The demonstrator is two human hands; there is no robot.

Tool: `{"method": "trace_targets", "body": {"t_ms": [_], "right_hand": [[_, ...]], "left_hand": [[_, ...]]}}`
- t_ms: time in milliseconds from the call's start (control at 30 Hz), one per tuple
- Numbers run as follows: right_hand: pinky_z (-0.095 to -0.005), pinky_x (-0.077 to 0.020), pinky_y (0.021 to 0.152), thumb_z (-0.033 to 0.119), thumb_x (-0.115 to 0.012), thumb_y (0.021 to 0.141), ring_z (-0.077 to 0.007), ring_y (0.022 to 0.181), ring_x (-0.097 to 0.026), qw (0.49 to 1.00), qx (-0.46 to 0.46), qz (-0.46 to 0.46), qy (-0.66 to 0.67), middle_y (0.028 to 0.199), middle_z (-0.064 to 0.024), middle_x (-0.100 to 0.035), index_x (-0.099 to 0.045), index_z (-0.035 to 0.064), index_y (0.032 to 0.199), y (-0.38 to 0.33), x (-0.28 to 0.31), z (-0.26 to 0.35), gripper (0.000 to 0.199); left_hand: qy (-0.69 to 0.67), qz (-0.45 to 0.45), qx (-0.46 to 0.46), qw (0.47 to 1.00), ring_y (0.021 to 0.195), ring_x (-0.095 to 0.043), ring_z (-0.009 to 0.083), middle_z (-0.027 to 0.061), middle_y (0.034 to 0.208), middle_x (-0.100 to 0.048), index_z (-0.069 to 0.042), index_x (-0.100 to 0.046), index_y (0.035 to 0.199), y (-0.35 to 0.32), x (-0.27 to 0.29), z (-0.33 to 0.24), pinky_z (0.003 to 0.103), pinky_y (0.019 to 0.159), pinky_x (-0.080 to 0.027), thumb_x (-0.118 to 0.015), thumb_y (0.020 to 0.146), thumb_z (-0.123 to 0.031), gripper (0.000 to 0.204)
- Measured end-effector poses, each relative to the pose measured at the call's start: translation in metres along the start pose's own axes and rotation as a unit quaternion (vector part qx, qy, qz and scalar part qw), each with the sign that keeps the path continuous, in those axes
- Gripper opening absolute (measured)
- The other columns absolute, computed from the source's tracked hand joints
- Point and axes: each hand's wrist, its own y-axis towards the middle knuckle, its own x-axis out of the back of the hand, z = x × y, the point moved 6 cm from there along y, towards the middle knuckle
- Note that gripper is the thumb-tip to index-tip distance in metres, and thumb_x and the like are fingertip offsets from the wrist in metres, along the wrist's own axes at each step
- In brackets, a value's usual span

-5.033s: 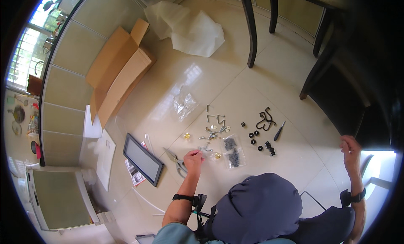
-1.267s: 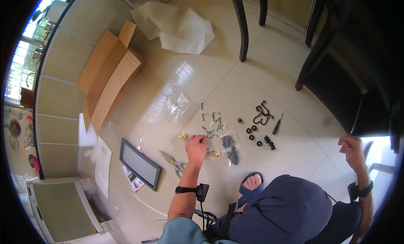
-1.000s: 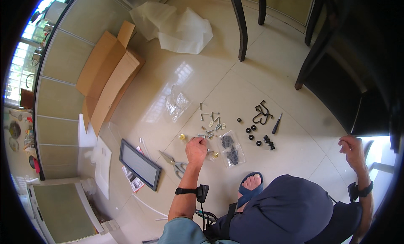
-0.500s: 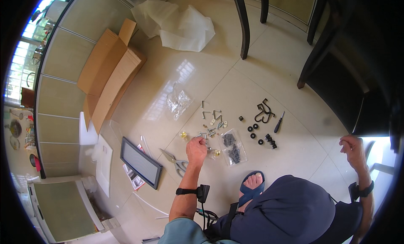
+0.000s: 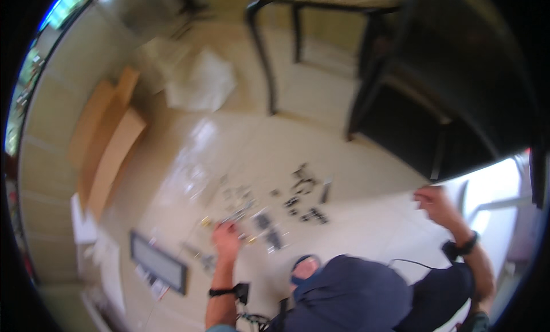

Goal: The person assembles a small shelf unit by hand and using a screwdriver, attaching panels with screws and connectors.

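Metal fasteners (image 5: pixel 247 205), loose: are lying just beyond left hand (image 5: pixel 227 239). Right hand (image 5: pixel 436 205): is hanging well apart. Grips: blurring, cannot tell. Risk: careless left-hand sweep scattering pieces.

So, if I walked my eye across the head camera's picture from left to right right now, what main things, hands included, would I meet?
Cardboard box, dark-framed panel, scissors, left hand, clear bag of dark pieces, curved black parts, screwdriver, right hand. The picture is blurred.
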Motion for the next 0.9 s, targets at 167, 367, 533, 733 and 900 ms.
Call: {"method": "trace_targets", "body": {"t_ms": [167,367,533,733,900], "right_hand": [[-0.0376,-0.0527,0.074,0.009,-0.057,0.089,-0.0314,0.082,-0.065,0.994,0.105,0.041,-0.012,0.09,-0.0163,-0.069,-0.068,-0.0025,0.094,0.022,-0.027,0.01,0.017],[-0.039,-0.0526,0.078,0.01,-0.057,0.088,-0.0338,0.085,-0.066,0.99,0.143,0.005,-0.017,0.093,-0.0169,-0.069,-0.068,-0.0027,0.097,0.013,-0.008,0.006,0.018],[-0.0392,-0.0525,0.08,0.01,-0.055,0.089,-0.034,0.086,-0.066,0.985,0.169,-0.005,-0.016,0.094,-0.0174,-0.069,-0.068,-0.0017,0.097,0.01,-0.008,0.007,0.019],[-0.0385,-0.0515,0.081,0.01,-0.051,0.09,-0.0334,0.089,-0.065,0.986,0.166,0.012,-0.008,0.097,-0.0181,-0.069,-0.067,-0.003,0.097,0.001,-0.007,0.007,0.022],[-0.0406,-0.0508,0.079,0.008,-0.051,0.087,-0.0349,0.087,-0.064,0.985,0.174,0.014,-0.015,0.093,-0.0197,-0.067,-0.066,-0.0011,0.099,0.001,-0.007,0.009,0.021]], "left_hand": [[0.057,-0.006,-0.049,0.997,0.071,-0.059,0.0344,0.015,0.078,-0.06,-0.004,-0.067,0.076,-0.009,0.035,0.014,0.042,0.064,-0.048,-0.058,0.071,0.002,0.012],[0.046,0.017,-0.025,0.998,0.076,-0.058,0.0377,0.0168,0.081,-0.06,-0.001,-0.066,0.079,0.002,0.019,0.002,0.046,0.069,-0.047,-0.06,0.071,0.002,0.011],[0.046,0.0,0.018,0.999,0.078,-0.059,0.0364,0.0181,0.08,-0.061,0.002,-0.065,0.077,-0.002,0.027,0.005,0.044,0.07,-0.047,-0.061,0.074,-0.002,0.006],[0.101,0.075,0.025,0.992,0.081,-0.063,0.0402,0.0228,0.086,-0.067,0.001,-0.068,0.088,0.002,0.046,-0.034,0.046,0.075,-0.05,-0.056,0.08,-0.015,0.022],[0.116,0.126,0.038,0.984,0.088,-0.064,0.0393,0.0262,0.093,-0.066,-0.002,-0.07,0.096,0.0,0.021,0.014,0.046,0.082,-0.048,-0.056,0.082,-0.015,0.025]]}}
